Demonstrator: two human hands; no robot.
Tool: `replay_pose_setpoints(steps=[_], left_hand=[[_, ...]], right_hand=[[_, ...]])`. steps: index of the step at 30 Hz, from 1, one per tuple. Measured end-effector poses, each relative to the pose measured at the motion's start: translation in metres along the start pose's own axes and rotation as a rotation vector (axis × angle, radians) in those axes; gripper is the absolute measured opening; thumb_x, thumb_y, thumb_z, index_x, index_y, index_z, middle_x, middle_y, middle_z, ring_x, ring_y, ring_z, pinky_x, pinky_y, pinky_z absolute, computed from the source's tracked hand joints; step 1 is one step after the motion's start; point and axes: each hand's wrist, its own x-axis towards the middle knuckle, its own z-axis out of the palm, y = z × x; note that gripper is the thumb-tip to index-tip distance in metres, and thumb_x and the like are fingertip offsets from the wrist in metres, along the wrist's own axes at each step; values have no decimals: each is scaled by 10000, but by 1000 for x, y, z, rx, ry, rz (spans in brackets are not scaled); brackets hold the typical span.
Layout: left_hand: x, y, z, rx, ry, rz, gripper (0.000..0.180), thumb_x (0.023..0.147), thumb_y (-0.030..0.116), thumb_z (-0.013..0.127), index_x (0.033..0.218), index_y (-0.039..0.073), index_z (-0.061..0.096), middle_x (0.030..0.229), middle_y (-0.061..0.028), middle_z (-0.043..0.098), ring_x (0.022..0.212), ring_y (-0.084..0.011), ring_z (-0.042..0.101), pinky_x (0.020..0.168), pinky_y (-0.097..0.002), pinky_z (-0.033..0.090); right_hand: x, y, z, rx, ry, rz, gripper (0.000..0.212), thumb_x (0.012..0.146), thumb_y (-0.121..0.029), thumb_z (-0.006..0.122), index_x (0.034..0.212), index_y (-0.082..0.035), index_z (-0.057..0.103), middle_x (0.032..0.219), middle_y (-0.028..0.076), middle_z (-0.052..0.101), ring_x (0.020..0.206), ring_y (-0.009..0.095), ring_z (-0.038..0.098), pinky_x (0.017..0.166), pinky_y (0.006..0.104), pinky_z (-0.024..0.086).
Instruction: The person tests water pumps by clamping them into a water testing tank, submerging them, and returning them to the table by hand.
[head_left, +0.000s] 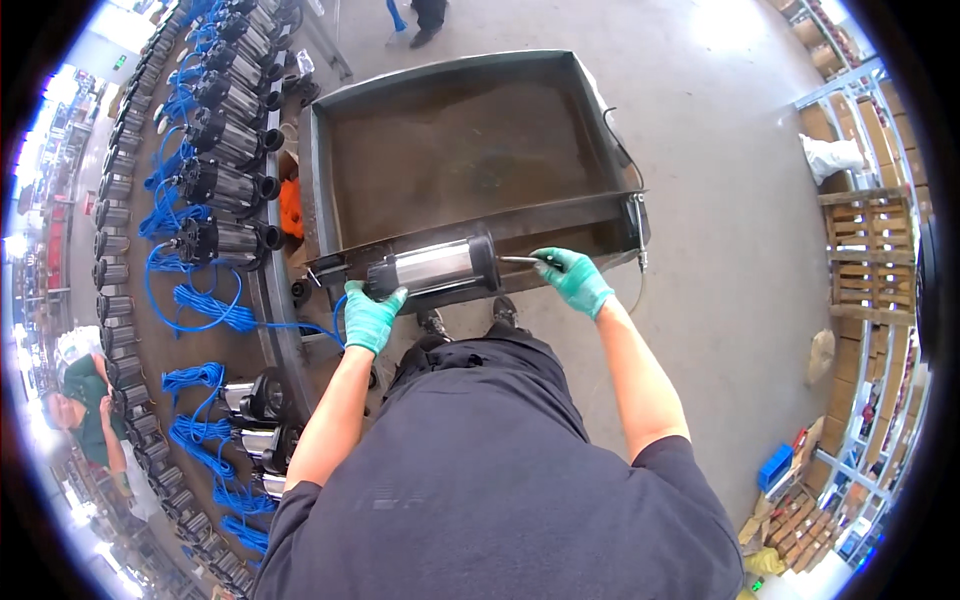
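— Lying where, exactly?
— In front of the torso, along the near side of a wide, rectangular, dark metal tank [318, 170]: a shiny silver metal cylinder with black ends [435, 265]. Between the two hands, left to right, and a touch farther out than the left.
— And the long axis?
— Running crosswise to the body, right end angled slightly farther away.
— Nearer hand?
— Left hand in a green knit glove [372, 318], touching the black left end from the near side, thumb spread apart from the fingers. Gripping firmly or merely steadying: impossible to tell.
— On the other side?
— Right hand in a matching green glove [573, 282], beyond the right end and apart from the cylinder. Closed around a thin, grey metal rod-like tool [518, 260], pointing left at the round black right end, roughly in line with the long axis. Probably the relation most worth minding.
— Tip touching?
— Too small to tell.
— Anything attached?
— Beside the left hand, a bright blue cable [300, 325], leading leftward to a loose blue coil [235, 318]; connection to the cylinder hidden.
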Motion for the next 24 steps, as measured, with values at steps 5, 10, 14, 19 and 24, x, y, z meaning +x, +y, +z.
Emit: replay_pose_setpoints(steps=[5, 10, 14, 19, 24], left_hand=[[-2, 0, 0, -36, 2, 9, 640, 772, 249, 888, 1176, -58, 498, 1048, -190, 695, 931, -265, 676, 867, -360, 529], [-1, -2, 0, -53, 4, 14, 638, 772, 251, 889, 1177, -54, 501, 1060, -191, 692, 937, -264, 674, 868, -359, 529], [2, -8, 1, -46, -3, 5, 637, 779, 238, 886, 1189, -52, 493, 1063, -179, 691, 938, -250, 670, 871, -351, 527], [3, -5, 2, -63, -25, -8, 636, 789, 212, 880, 1204, -52, 477, 1071, -166, 686, 943, -235, 660, 878, -341, 523], [5, -14, 4, -74, -12, 7, 699, 766, 267, 883, 1222, -59, 466, 1070, -205, 690, 964, -289, 676, 882, -374, 520]], right_hand=[[18, -14, 12, -195, -44, -140, 233, 934, -166, 704, 1140, -56, 710, 1014, 171, 718, 882, 293, 681, 806, 365, 534], [26, -18, 12, 35, -120, -79, 242, 972, -186, 673, 1146, -21, 698, 942, 74, 721, 873, 215, 652, 813, 347, 524], [31, -29, 7, 182, -159, 168, 265, 1006, -250, 633, 1116, -18, 696, 811, 9, 645, 732, 144, 593, 669, 312, 503], [28, -5, 17, 790, -190, 439, 287, 1050, -366, 530, 1088, -109, 653, 642, -49, 449, 489, 70, 366, 420, 258, 283], [24, -20, 19, 927, -114, 388, 332, 1072, -366, 491, 1149, -72, 625, 588, -51, 414, 454, 75, 342, 414, 244, 273]])
